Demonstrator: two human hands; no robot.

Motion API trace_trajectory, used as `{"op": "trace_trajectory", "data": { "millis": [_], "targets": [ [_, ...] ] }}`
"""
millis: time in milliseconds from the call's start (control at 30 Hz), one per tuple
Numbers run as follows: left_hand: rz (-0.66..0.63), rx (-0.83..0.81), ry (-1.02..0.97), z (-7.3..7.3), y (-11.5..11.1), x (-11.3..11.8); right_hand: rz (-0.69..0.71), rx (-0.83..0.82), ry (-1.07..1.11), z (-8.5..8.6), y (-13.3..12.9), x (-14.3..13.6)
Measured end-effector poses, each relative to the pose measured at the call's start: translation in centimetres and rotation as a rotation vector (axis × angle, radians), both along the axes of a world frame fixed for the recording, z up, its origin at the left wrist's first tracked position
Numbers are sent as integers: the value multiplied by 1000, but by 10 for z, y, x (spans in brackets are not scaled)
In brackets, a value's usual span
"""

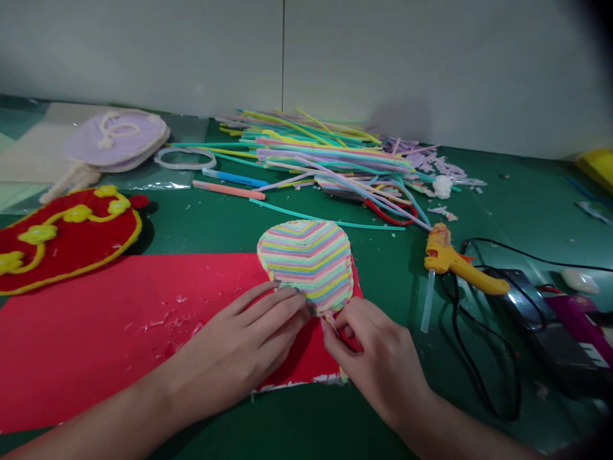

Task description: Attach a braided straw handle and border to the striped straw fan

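A rounded piece striped in pink, yellow, green and white (309, 262) lies on a red sheet (96, 319), near the sheet's right end. My left hand (253, 332) rests over the lower left edge of the striped piece, its fingers together and pressing on it; their tips are partly hidden. At the bottom of the piece my right hand (373, 345) pinches a small pinkish bit with thumb and forefinger. Pink scraps (175, 326) are scattered on the sheet to the left of my hands.
Behind lie a pile of coloured pipe cleaners (335, 153), red-handled scissors (393, 214) and two pens (230, 189). An orange glue gun (454, 262) and black cables stand right. On the left are a red shape with yellow flowers (62, 236) and a lilac round piece (115, 140).
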State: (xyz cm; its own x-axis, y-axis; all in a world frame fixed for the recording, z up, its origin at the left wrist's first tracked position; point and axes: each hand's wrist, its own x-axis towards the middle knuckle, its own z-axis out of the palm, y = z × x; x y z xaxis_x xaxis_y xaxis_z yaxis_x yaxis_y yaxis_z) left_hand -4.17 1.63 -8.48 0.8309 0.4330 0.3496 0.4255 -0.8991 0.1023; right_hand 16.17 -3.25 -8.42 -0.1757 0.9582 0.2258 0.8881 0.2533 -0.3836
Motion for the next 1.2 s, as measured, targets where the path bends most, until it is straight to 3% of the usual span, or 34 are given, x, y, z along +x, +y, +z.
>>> {"op": "trace_trajectory", "data": {
  "millis": [1200],
  "targets": [
    [-15, -14, 13, -6, -4, -3, 28, 54, 2, -4, -1, 1]
  ]
}}
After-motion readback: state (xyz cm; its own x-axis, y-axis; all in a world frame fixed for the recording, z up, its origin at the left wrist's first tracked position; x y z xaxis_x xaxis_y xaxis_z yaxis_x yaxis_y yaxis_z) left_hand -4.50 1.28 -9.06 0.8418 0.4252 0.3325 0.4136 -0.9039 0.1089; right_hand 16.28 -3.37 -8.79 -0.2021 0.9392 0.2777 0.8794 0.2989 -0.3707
